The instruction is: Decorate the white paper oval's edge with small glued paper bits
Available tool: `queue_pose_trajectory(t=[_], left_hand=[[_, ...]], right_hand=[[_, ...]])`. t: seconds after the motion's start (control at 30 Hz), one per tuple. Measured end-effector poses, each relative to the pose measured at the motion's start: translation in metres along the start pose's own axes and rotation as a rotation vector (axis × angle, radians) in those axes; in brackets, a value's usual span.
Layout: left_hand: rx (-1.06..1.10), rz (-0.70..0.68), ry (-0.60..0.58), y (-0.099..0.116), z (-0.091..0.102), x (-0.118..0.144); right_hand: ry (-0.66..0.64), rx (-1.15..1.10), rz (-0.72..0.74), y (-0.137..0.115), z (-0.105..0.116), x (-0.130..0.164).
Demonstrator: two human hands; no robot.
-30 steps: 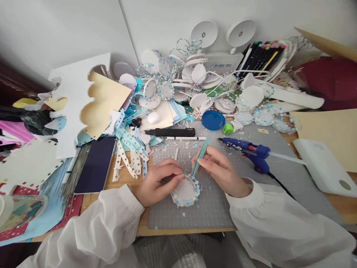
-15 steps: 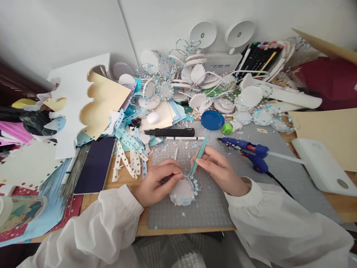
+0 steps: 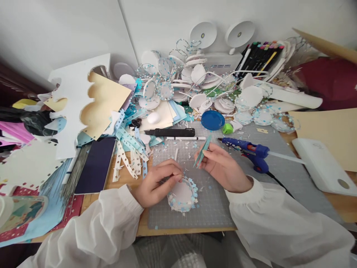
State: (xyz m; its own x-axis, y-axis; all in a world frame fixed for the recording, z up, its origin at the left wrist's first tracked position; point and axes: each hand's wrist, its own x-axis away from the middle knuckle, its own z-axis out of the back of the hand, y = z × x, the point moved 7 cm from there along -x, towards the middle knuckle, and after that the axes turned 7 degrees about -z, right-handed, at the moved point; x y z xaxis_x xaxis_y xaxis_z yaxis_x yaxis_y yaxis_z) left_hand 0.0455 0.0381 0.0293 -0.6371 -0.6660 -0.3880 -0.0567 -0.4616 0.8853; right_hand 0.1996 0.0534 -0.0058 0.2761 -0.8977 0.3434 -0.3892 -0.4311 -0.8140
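Step in hand, as I judge it: trimming a small round paper dish (image 3: 182, 193) with tiny blue and white stars around its rim; dish sits on the grey cutting mat (image 3: 217, 208), near its front edge, just in front of the person.

Left hand (image 3: 156, 184) bears on the dish's left rim, thumb and forefinger pressed together on the edge, pinching it; right hand (image 3: 223, 167) holds pale teal tweezers (image 3: 202, 152) between thumb and fingers, tips angled down, lifted clear of the dish; whether the tips carry anything is too small to tell.

Next move likely calls for a fine, steady placement at the rim, dish kept from sliding; small pieces, easily knocked loose.

Materials: thin white card, matte; star trim ragged, confetti-like; mat gridded, littered with paper flecks; punched blue and white paper strips (image 3: 129, 149) lie left of the mat; blue glue gun (image 3: 251, 152) lies to the right, nozzle toward the hands; black knife (image 3: 169, 132) and white pen (image 3: 182, 138) lie beyond.
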Motion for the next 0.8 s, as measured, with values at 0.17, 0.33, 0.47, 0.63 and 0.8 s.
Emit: queue_pose_trajectory(t=[0.17,0.33,0.47,0.63,0.8], left_hand=[[0.127,0.078,0.147,-0.009,0.013,0.003],[0.251,0.176,0.419,-0.020,0.032,0.007],[0.369,0.294,0.586,-0.027,0.040,0.010],[0.648,0.366,0.732,-0.038,0.045,0.015],[0.830,0.397,0.820,-0.048,0.049,0.018]], right_hand=[[0.077,0.098,0.139,-0.007,0.005,0.001],[0.101,0.288,0.212,-0.011,0.002,0.003],[0.091,0.379,0.164,-0.010,0.000,0.004],[-0.138,0.417,0.109,-0.007,-0.013,0.008],[-0.527,0.483,0.065,0.000,-0.033,0.020]])
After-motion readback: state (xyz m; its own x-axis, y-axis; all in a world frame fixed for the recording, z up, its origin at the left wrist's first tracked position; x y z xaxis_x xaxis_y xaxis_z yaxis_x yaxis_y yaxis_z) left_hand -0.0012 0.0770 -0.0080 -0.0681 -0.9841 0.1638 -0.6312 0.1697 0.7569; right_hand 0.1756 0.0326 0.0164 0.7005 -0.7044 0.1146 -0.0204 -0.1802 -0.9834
